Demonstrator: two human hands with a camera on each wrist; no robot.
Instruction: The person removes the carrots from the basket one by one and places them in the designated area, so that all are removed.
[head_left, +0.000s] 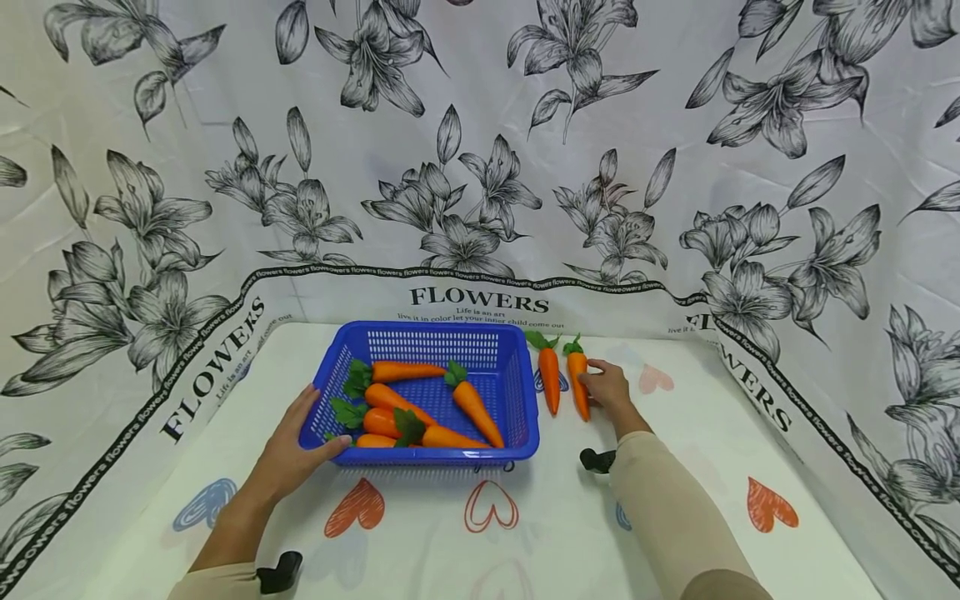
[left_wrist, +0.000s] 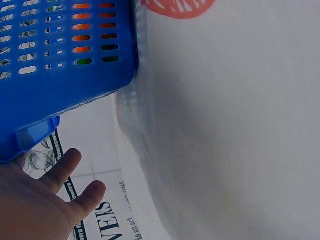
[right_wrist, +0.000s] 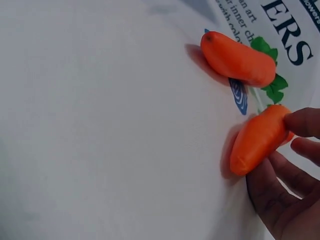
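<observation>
A blue plastic basket [head_left: 420,454] with slotted walls holds several orange carrots [head_left: 476,408] with green leafy tops. My left hand [head_left: 296,450] rests at the basket's front left corner, the thumb over the rim. In the left wrist view two fingers [left_wrist: 87,197] of it stretch out, apart from the basket; the others are partly hidden by the rim. Right of the basket two carrots lie on the cloth. The right hand [head_left: 609,387] pinches the outer carrot [right_wrist: 257,142] by its side, the tip pointing towards me. The other carrot [right_wrist: 237,59] lies beside it, untouched.
White cloth [head_left: 570,525] printed with red and blue hearts covers the table. A flower-printed curtain [head_left: 465,192] hangs behind and at both sides, with its lettered border along the table's back edge.
</observation>
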